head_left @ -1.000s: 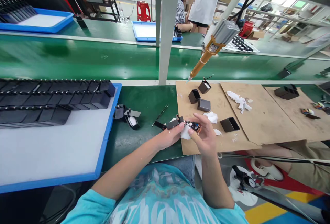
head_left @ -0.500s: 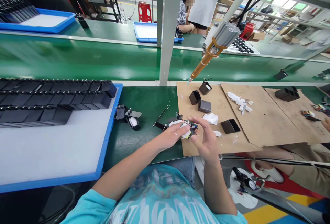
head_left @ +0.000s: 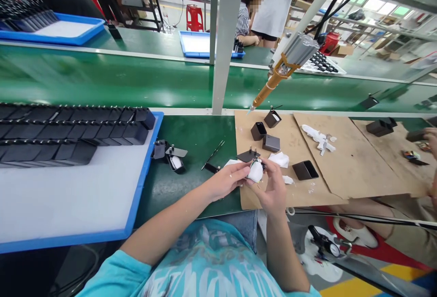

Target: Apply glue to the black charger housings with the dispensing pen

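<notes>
Both hands grip a small circuit board assembly (head_left: 255,172) with a white padded face, over the left edge of the cardboard. My left hand (head_left: 225,181) pinches its left side, the thumb on the white face. My right hand (head_left: 274,190) has its fingers closed round the right side. Just beyond the assembly is a black plate with two prongs (head_left: 249,155); whether they are joined is hidden. Tweezers (head_left: 213,153) lie left of the hands. A crumpled white piece (head_left: 280,159) and an open black case (head_left: 305,169) are to the right.
A blue-rimmed tray (head_left: 138,201) at left bears rows of black cases (head_left: 75,153). Several more cases (head_left: 271,143) stand on the cardboard (head_left: 327,187). An orange-tipped tool (head_left: 269,87) hangs overhead beside a grey post (head_left: 220,60). A co-worker's hand (head_left: 433,140) is at far right.
The assembly has been turned, so its white face shows instead of the board's components, and the pronged plate is now visible beyond it. My right fingers have closed in on it.
</notes>
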The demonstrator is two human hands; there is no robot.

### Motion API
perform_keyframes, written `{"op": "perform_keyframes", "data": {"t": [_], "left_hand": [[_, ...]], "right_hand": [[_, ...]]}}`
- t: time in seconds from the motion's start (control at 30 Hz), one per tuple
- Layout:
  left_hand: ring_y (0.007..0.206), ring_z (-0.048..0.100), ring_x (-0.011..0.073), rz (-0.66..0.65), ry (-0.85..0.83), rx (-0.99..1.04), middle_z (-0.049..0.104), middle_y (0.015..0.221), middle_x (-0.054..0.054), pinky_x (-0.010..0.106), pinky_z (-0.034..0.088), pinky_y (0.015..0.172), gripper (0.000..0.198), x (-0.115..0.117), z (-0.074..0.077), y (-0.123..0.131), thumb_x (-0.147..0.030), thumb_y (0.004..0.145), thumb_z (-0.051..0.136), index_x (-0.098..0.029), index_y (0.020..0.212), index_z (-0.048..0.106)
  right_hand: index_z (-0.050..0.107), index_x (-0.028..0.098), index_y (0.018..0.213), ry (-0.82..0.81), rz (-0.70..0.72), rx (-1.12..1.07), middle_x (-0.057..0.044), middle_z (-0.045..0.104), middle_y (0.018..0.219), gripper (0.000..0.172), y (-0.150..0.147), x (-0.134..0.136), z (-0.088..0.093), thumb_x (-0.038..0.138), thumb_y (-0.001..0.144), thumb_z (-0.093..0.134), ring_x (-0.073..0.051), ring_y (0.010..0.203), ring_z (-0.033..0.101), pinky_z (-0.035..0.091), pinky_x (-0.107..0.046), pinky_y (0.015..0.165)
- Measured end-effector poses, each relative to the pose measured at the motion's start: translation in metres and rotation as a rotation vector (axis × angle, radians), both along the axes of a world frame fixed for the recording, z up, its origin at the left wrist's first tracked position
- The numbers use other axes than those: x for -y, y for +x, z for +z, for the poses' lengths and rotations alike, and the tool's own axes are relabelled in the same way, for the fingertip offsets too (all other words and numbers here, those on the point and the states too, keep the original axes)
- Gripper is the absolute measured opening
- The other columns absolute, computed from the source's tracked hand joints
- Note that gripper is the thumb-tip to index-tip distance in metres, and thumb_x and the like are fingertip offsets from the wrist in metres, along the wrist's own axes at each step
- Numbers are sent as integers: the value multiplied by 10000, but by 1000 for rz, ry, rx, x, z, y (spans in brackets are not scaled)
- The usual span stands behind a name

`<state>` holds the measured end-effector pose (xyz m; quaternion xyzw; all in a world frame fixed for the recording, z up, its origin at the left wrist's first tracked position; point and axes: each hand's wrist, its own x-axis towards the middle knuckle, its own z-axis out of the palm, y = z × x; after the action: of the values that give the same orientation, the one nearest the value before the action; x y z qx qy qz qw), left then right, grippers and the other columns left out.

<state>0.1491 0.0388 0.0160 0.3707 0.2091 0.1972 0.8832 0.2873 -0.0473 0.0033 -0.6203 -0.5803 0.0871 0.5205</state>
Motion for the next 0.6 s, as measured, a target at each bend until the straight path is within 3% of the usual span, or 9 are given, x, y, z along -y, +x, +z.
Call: {"op": "perform_keyframes", "data": {"t": [0.2,0.43,0.53,0.6], "left_hand": [[858,610,161,-5,127,-112,709,890,44,269,443,817,596,0,-6,1,-601,684,769,-185,1110,732],[1010,626,223,-60,215,-91,711,1033,98,316,450,918,643,-1,-3,-1,-537,668,808,-160,1174,686],[1047,627,223,-127,282,-61,686,1125,108,342,454,940,698,-4,-10,-3,-539,722,769,-209,1309,584],[1064,626,223,-86,359,-105,653,1205,114,351,464,940,657,-7,-14,-4,-524,739,760,-220,1293,578]], "right_hand": [[482,265,1357,-19,3,131,-109,602,1179,617,2,0,2,332,794,726,-255,1076,576,527,-435,878],[506,251,1340,22,-24,174,-105,634,1153,600,4,4,-2,308,785,729,-240,1007,597,542,-402,822],[508,270,1352,1,-27,5,-101,631,1235,627,7,8,-13,293,770,741,-242,1069,609,536,-402,871],[504,275,1357,25,-56,-225,-105,628,1276,631,12,13,-21,306,771,737,-254,1118,618,528,-422,909]]}}
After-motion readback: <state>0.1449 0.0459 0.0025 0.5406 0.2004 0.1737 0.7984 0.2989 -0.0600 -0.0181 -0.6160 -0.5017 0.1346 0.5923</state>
